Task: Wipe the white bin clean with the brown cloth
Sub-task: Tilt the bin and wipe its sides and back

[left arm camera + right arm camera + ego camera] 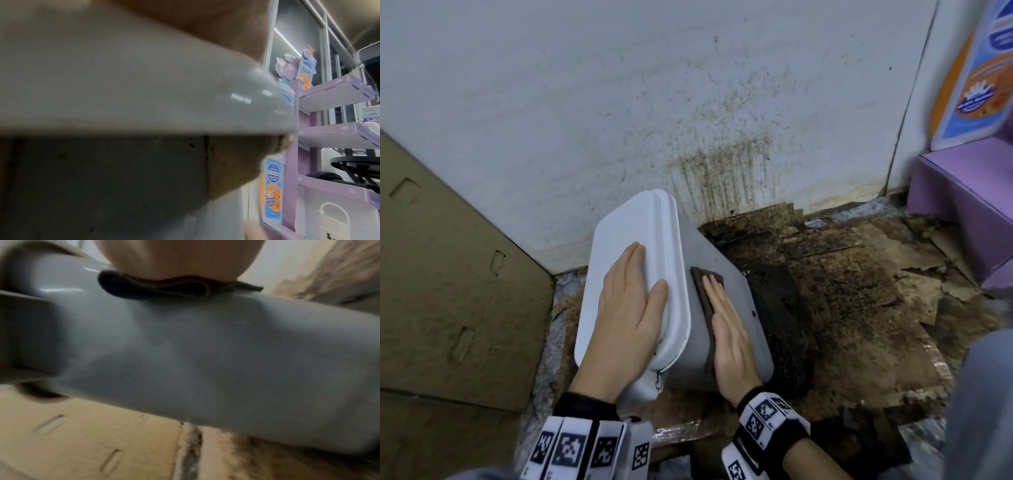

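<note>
The white bin (729,284) stands tilted on the dirty floor by the wall, its lid (616,246) closed. My left hand (630,308) lies flat on the lid with straight fingers, steadying it. My right hand (729,329) presses the brown cloth (703,291) flat against the bin's right side, fingers straight. In the right wrist view the folded cloth (162,287) is squeezed between my palm and the bin's side wall (205,353). The left wrist view is mostly filled by the blurred bin lid (123,91).
Stained, torn cardboard (859,291) covers the floor right of the bin. A brown cardboard box (455,281) stands on the left. The wall (722,171) behind is spattered with dirt. A purple display shelf (962,205) sits at the right.
</note>
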`<action>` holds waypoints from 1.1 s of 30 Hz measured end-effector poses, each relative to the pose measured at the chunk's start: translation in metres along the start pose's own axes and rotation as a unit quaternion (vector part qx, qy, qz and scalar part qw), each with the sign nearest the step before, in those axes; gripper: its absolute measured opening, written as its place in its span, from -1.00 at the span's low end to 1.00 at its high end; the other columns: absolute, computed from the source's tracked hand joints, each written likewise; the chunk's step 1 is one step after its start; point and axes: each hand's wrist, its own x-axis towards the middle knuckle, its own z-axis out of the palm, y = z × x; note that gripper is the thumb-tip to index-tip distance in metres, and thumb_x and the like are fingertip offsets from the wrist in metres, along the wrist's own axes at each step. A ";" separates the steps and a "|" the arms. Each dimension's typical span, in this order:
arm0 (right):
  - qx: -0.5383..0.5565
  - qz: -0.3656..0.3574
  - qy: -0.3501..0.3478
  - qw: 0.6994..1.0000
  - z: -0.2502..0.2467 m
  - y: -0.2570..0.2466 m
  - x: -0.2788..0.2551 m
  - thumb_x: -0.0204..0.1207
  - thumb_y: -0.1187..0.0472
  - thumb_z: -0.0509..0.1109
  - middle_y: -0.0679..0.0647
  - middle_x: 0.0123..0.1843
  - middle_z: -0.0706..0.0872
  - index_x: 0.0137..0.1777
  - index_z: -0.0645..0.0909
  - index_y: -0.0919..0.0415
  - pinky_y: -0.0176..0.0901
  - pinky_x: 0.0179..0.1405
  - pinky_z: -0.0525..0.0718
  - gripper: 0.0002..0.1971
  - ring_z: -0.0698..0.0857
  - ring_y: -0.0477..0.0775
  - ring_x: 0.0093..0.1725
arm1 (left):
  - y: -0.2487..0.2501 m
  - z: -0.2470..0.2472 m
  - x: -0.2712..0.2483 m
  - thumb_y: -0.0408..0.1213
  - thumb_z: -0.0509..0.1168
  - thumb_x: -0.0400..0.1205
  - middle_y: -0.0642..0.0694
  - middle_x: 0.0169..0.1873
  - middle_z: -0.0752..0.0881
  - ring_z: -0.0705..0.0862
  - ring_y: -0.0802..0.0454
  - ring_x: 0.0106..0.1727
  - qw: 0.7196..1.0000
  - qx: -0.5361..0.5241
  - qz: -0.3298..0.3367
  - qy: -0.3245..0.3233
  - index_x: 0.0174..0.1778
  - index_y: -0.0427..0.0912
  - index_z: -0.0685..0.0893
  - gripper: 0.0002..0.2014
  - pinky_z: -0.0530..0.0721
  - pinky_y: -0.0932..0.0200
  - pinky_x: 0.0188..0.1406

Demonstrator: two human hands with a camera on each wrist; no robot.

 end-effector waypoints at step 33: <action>-0.015 0.021 0.017 1.000 0.003 0.018 -0.001 0.82 0.09 -0.16 -0.27 0.75 0.21 0.73 0.23 -0.14 -0.15 0.73 0.08 -0.49 0.12 -0.27 0.74 | -0.008 -0.009 -0.002 0.11 0.00 0.71 0.07 0.71 0.21 0.11 0.25 0.69 1.000 -0.025 -0.002 0.010 0.76 -0.06 0.14 -0.32 0.05 0.19 0.69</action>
